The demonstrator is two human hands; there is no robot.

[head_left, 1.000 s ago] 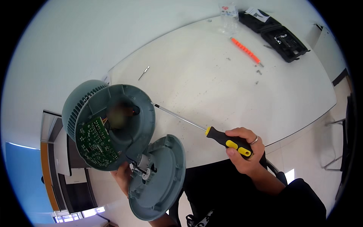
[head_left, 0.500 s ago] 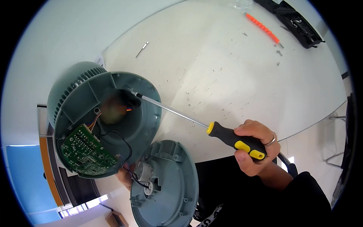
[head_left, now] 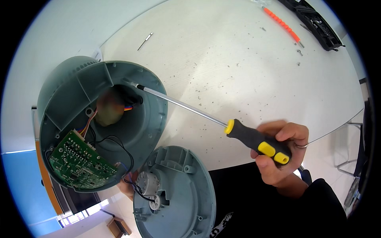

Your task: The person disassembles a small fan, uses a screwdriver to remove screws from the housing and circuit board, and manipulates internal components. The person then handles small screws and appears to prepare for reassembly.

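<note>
Grey-green housing: left of me, at the desk's (head_left: 222,99) near left edge, open side up at a tilt (head_left: 135,127).
Screwdriver: tip inside the housing's far wall; I can't tell if it touches (head_left: 242,133).
Right hand: mine, wrapped firmly round the handle (head_left: 297,158).
Left hand: low between housing and round cover (head_left: 186,198), partly hidden; I can't tell its grip (head_left: 127,189).
In the way: black wires (head_left: 129,154) loop across the housing's mouth and past my left hand; a blurred round part fills the middle (head_left: 111,111).
Circuit board: green, tilted, at the housing's near left (head_left: 81,162).
Farther out: slim metal bit (head_left: 145,41), orange flexible shaft (head_left: 281,24), screws (head_left: 299,52), black case (head_left: 319,28).
</note>
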